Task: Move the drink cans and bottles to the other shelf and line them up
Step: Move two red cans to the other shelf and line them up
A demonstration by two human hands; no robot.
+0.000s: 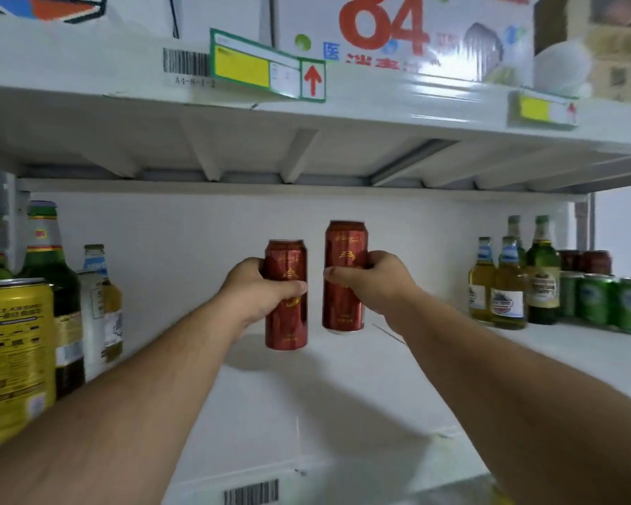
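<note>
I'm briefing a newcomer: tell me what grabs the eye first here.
Two tall dark red metal cans dominate mid-shelf: the left hand grips the left red can, the right hand the right red can. A big yellow can looms at the left edge.

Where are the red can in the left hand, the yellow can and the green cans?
red can in the left hand (286, 322), head view, lower body
yellow can (13, 344), head view, label
green cans (598, 304), head view, middle can's side

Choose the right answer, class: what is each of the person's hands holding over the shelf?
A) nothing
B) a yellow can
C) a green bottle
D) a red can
D: the left hand grips one red can and the right hand grips another red can, both upright and side by side.
</note>
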